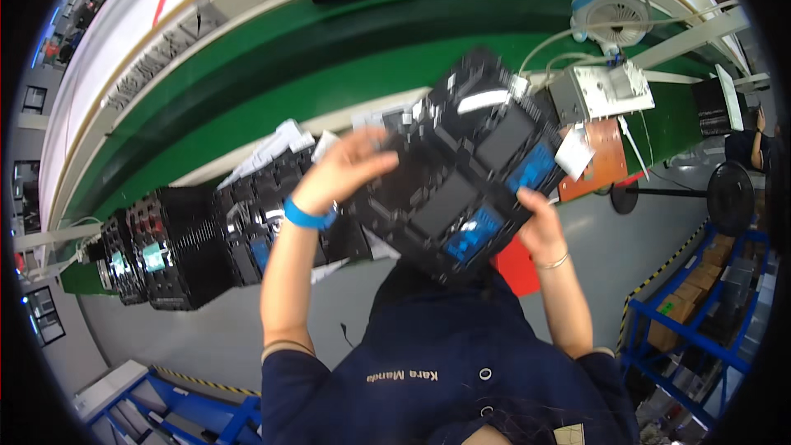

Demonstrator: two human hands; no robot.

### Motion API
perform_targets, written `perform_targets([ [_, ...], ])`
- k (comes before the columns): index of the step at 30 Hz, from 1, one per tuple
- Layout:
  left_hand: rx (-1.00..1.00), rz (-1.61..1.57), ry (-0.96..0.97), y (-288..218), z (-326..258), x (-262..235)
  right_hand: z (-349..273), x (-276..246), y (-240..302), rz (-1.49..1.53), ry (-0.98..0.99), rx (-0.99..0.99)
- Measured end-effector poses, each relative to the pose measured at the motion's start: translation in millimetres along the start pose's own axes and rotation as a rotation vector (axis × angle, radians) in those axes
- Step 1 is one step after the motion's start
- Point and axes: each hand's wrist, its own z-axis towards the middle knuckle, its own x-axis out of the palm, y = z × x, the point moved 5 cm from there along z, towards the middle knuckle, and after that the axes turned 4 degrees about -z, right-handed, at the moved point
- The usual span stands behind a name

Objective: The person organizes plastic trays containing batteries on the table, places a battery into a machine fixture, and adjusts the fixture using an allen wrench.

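Observation:
A black plastic tray (416, 189) with moulded compartments is tilted in front of my body. Dark rectangular pieces and two shiny blue-faced pieces (474, 233) sit in it. My right hand (544, 232) grips the tray's near right edge, thumb on top and the other fingers hidden below. Over the tray's left side is my left hand (350, 166), its thumb stretched out apart from the fingers. Whether it touches the tray I cannot tell. A blue band circles my left wrist.
Stacked black trays (185, 247) line the green bench (272, 74) to the left. At the right are a white-grey box-shaped device (606, 92), a small fan (611, 15) and an orange-brown board (595, 161). A blue rack (692, 321) with cartons stands at lower right, near a round black stool (731, 198).

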Motion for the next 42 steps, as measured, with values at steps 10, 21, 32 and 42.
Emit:
perform_targets([
  [10,0.32,-0.343,0.431,-148.6,-25.3,59.3,-88.4,48.1,175.7,-0.013,-0.2,-0.537],
  [21,0.288,-0.13,0.525,-146.0,17.1,154.4,-153.0,-11.7,164.3,0.044,-0.176,-0.757],
  [32,0.222,-0.222,0.696,-146.1,25.7,189.8,-187.9,-75.3,154.0,0.001,-0.359,-0.848],
  [42,0.045,-0.103,0.517,-81.5,20.8,117.3,-182.8,-91.3,163.0,-0.175,-0.813,-0.956],
])
